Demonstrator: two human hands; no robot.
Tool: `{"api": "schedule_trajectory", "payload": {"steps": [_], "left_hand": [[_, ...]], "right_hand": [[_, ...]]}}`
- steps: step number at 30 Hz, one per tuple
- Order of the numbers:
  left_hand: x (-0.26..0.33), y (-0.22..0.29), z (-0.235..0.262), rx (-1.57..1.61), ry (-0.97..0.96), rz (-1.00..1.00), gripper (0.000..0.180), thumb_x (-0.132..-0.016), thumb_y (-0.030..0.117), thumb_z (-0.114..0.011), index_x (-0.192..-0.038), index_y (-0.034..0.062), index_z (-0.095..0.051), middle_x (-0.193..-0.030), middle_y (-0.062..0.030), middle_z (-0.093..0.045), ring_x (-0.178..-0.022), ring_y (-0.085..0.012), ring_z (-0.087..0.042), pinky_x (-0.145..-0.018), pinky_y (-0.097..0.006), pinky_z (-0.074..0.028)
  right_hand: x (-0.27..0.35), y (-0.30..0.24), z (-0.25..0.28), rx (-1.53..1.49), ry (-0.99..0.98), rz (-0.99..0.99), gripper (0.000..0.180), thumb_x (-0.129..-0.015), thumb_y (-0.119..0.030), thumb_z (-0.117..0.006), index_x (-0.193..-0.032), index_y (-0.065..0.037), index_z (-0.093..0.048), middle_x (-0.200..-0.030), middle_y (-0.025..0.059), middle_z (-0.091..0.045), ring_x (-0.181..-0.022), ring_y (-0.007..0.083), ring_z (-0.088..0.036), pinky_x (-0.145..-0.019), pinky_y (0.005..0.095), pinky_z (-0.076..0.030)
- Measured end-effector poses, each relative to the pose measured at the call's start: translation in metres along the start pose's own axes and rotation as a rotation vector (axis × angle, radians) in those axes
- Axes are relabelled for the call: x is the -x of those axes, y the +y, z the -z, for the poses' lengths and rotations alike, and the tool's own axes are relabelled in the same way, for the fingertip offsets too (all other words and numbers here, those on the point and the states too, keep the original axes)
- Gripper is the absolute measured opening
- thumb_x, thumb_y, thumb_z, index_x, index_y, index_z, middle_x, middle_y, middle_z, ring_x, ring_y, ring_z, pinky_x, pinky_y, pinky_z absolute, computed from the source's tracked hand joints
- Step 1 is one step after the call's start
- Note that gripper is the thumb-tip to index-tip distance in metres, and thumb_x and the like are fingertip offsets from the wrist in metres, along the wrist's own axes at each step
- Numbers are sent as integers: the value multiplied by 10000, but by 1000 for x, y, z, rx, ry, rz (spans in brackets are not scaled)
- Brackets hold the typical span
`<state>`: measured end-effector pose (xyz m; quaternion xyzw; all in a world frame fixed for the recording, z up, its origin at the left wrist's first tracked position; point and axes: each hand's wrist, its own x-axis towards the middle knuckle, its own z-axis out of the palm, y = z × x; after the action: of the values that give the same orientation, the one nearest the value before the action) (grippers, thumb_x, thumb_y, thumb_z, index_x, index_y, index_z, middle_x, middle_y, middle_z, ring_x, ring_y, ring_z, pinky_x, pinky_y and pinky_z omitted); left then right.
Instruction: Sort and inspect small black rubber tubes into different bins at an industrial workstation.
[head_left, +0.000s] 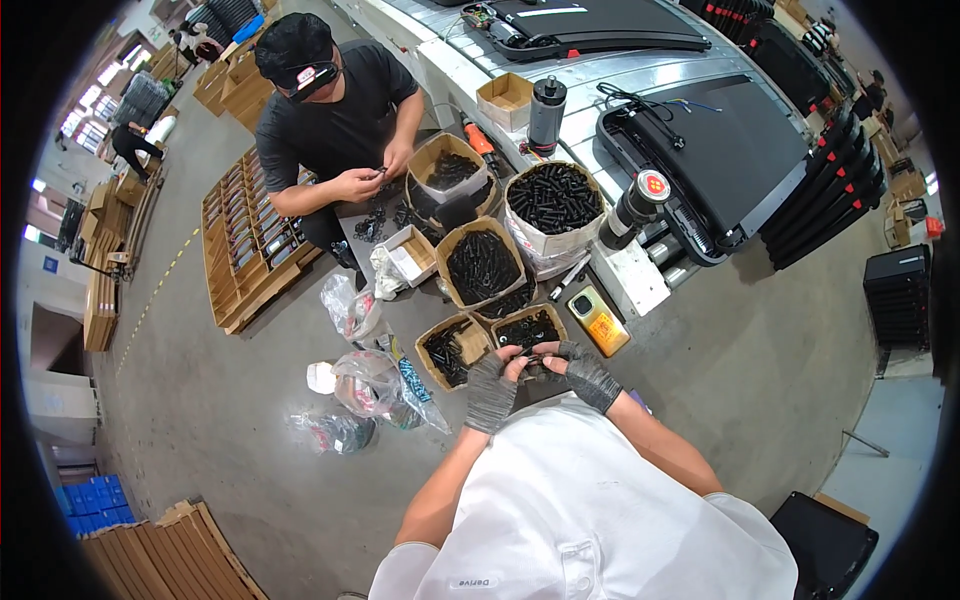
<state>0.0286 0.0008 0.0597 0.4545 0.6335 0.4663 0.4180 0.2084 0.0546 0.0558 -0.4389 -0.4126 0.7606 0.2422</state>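
**Small dark part [530,356] held between left hand [491,390] and right hand [587,374]**

Both forearms are angled inward past a white shirt [610,480], and the hands are brought together, thumbs facing each other. Thumb and fingers of each are closed narrowly on the part, which is held at the near edge of a small cardboard box [560,322]; its exact shape is too small to be told. The palms are covered by grey, ribbed-looking fingerless gloves.

Just beside, a second cardboard box [474,344] is partly filled with black pieces, and a yellowish smartphone [598,320] is laid to the right. At the left, crumpled clear plastic bags [368,384] are spread. The way straight ahead is blocked by containers: black pieces [484,264] are heaped in a cardboard one, and ridged black cylinders [554,198] are piled in a pale, rounded one. An open white carton [411,256] is set nearby.

Farther off, a small item is held by a seated co-worker [325,130] in black, and smooth black panels [715,150] are rested on a metal-topped bench [585,90].
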Motion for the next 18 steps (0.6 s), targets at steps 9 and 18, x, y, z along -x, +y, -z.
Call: {"api": "schedule_trajectory", "payload": {"steps": [9,18], "left_hand": [[-5,-9,-6,-338,13,-298,174,-859,100,-637,-1005,6,-648,-856,-149,-673,-749,-261,-660,-671,-343,-517],[-5,-4,-6,-308,16,-240,172,-855,114,-639,-996,18,-655,-832,-154,-673,-755,-274,-667,-670,-350,-519]], "right_hand": [[-8,11,-5,275,51,191,330,-891,-93,-540,-1201,17,-563,-1067,96,-649,-1007,151,-591,-915,285,-448],[-6,5,-8,114,135,112,250,-886,-62,-536,-1129,-5,-555,-1031,78,-639,-942,141,-592,-875,271,-459]]}}
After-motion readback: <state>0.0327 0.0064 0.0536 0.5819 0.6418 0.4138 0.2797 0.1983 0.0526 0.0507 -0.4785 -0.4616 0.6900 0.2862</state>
